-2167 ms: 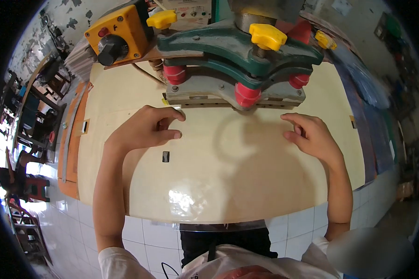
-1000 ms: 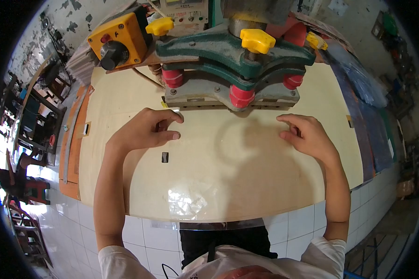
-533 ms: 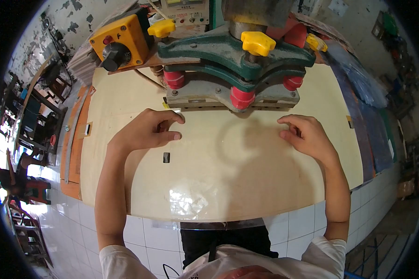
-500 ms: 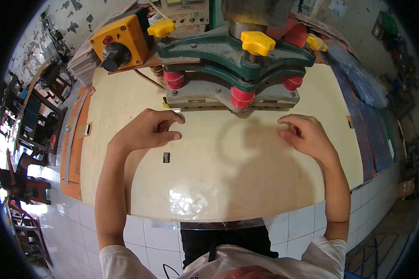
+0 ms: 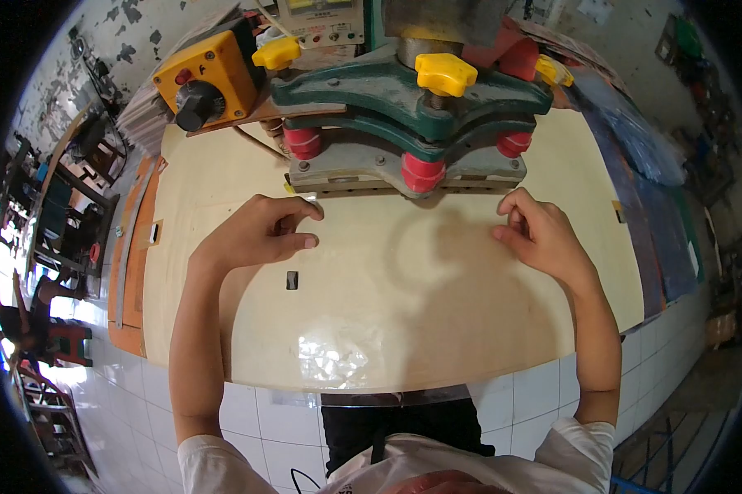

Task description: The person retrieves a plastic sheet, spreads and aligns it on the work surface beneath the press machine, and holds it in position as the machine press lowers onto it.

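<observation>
My left hand (image 5: pixel 257 232) lies on the cream tabletop (image 5: pixel 371 305), just left of the press's lower plate. Its fingers are bent and its thumb stands apart, with nothing visible between them. My right hand (image 5: pixel 542 230) is at the plate's right end, fingers curled and thumb apart, also holding nothing that I can see. Between and behind the hands stands a press head (image 5: pixel 363 95) with dark green arms, red spacers and a grey lower plate (image 5: pixel 470 170). A small dark rectangular piece (image 5: pixel 292 281) lies on the table below my left hand.
A yellow control box (image 5: pixel 206 78) with a black knob is mounted at the back left. Yellow star knobs (image 5: pixel 445 74) top the press. Clear plastic sheets (image 5: pixel 630 132) lie at the right edge. A glossy transparent film (image 5: pixel 330 362) covers the table's front.
The camera view has shifted slightly, so the press appears a little further left. My right index finger has lifted and curled a bit; my left hand looks unchanged.
</observation>
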The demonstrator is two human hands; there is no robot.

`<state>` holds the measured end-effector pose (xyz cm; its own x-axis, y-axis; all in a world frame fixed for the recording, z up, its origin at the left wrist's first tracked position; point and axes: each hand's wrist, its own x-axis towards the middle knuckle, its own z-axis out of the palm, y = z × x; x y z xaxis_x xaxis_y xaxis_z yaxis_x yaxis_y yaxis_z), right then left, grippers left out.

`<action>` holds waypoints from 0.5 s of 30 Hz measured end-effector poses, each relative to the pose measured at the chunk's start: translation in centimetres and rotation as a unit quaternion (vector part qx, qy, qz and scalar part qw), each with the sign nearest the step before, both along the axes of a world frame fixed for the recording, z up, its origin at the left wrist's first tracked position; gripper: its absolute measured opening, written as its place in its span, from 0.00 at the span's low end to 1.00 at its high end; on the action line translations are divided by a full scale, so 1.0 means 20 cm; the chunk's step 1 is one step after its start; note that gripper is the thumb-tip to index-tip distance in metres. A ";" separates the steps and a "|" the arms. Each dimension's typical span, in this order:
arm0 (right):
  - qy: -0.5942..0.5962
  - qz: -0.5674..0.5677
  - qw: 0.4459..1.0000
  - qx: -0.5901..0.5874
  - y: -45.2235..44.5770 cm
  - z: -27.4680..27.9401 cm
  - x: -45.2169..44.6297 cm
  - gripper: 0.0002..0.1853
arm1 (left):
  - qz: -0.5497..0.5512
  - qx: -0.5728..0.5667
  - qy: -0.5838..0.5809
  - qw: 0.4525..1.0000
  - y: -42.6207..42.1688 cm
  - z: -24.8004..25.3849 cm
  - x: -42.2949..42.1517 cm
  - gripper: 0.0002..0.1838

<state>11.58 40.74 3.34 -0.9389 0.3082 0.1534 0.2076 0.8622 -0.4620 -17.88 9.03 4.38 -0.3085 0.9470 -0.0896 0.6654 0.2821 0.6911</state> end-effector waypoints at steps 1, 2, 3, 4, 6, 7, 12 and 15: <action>0.000 0.000 1.000 0.000 0.00 0.00 0.00 0.18 | 0.000 0.001 0.000 1.000 0.00 0.00 0.00 0.17; 0.000 0.000 1.000 -0.002 0.00 0.00 0.00 0.18 | 0.001 0.002 0.000 1.000 0.00 -0.01 0.00 0.17; 0.000 0.000 1.000 -0.003 0.00 0.00 0.00 0.18 | 0.001 0.002 0.000 1.000 0.00 -0.01 0.00 0.17; 0.000 0.000 1.000 -0.003 0.00 0.00 0.00 0.18 | 0.001 0.001 0.001 1.000 0.00 -0.01 0.00 0.17; 0.002 0.004 1.000 -0.001 0.01 -0.01 0.00 0.18 | 0.002 -0.001 0.003 1.000 0.00 -0.01 -0.01 0.17; 0.002 0.004 1.000 -0.001 0.01 -0.02 0.00 0.18 | -0.001 0.003 0.009 1.000 0.00 -0.01 -0.01 0.17; 0.001 -0.001 1.000 -0.002 0.01 -0.02 0.00 0.18 | -0.002 0.004 0.017 1.000 -0.01 0.00 0.00 0.17; -0.003 -0.004 1.000 0.002 0.01 -0.02 0.00 0.19 | -0.004 0.002 0.013 1.000 0.00 0.00 0.00 0.16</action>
<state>11.55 40.92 3.01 -0.9372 0.3150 0.1497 0.2170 0.8627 -0.4567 -17.87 8.96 4.46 -0.3038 0.9495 -0.0787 0.6852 0.2751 0.6744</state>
